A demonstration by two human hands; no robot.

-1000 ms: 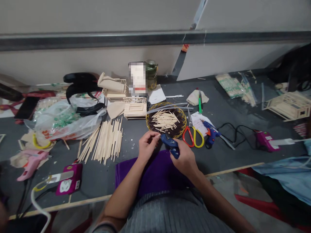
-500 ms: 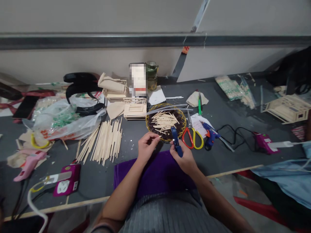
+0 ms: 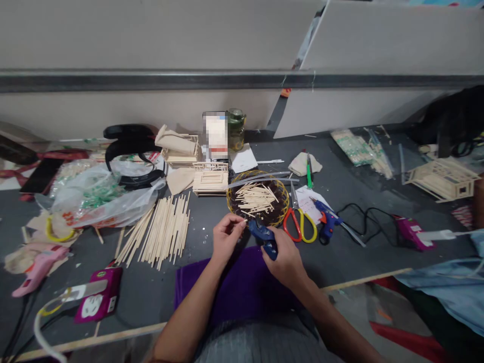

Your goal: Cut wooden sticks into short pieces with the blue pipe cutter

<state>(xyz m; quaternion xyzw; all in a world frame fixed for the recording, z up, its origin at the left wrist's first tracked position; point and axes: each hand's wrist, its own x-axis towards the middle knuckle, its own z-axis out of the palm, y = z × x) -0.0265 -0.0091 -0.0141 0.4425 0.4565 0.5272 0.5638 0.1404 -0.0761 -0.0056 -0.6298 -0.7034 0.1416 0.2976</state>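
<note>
My left hand (image 3: 227, 237) pinches a short wooden stick (image 3: 245, 220) between thumb and fingertips, just in front of the basket. In my right hand (image 3: 285, 254) is a pair of blue cutting pliers (image 3: 261, 232), its jaw end turned left toward the stick's tip. Whether the jaws touch the stick is hard to make out. Behind both hands, a round yellow-rimmed basket (image 3: 229, 198) holds many short cut sticks (image 3: 257, 196). Beneath my forearms lies a purple cloth (image 3: 234, 287). Long wooden sticks (image 3: 166, 229) lie in a loose bundle left of my left hand.
Red-and-yellow-handled scissors (image 3: 301, 224) and a blue glue gun (image 3: 329, 219) lie right of the basket. Small stick-built models (image 3: 210, 181) stand behind it. A pink glue gun (image 3: 40, 269) and a magenta power box (image 3: 100, 292) are at left, with plastic bags (image 3: 109, 191).
The pliers have swung from upright to pointing left, toward the stick in my left hand. My right hand has turned and come closer to the left. The camera view has tilted slightly up.
</note>
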